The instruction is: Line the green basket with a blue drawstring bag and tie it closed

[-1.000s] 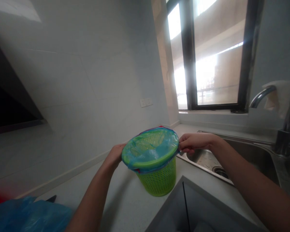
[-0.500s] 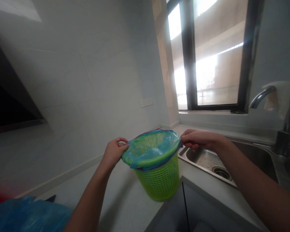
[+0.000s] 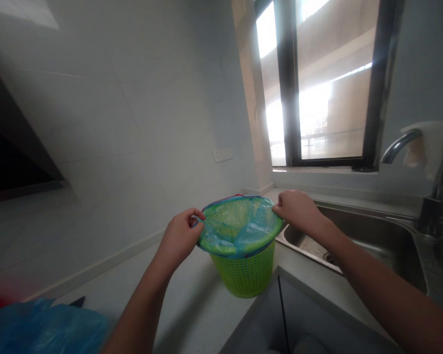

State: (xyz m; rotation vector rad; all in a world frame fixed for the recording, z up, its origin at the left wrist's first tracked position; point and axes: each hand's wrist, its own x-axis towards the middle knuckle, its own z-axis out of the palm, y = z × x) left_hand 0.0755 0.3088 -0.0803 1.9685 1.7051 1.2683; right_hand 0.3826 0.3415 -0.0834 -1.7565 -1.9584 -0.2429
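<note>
A green perforated plastic basket (image 3: 243, 275) stands on the white counter, close to its front edge. A thin translucent blue plastic bag (image 3: 256, 228) lines it, its edge folded out over the rim. At the rim's left side my left hand (image 3: 180, 233) is closed, thumb and fingers pinching the bag's edge. My right hand (image 3: 299, 211) is closed on the bag at the right side of the rim, its fingertips partly hidden.
Right of the basket is a steel sink (image 3: 372, 246) with a faucet (image 3: 437, 196). Another blue plastic bag (image 3: 44, 327) lies at the lower left, beside a dark pointed object (image 3: 77, 302). A wall socket (image 3: 222, 155) and a window (image 3: 328, 88) are behind.
My left hand has shifted slightly right along with the rim. My right hand has moved from outside the rim to above its right edge. The basket stands slightly farther back.
</note>
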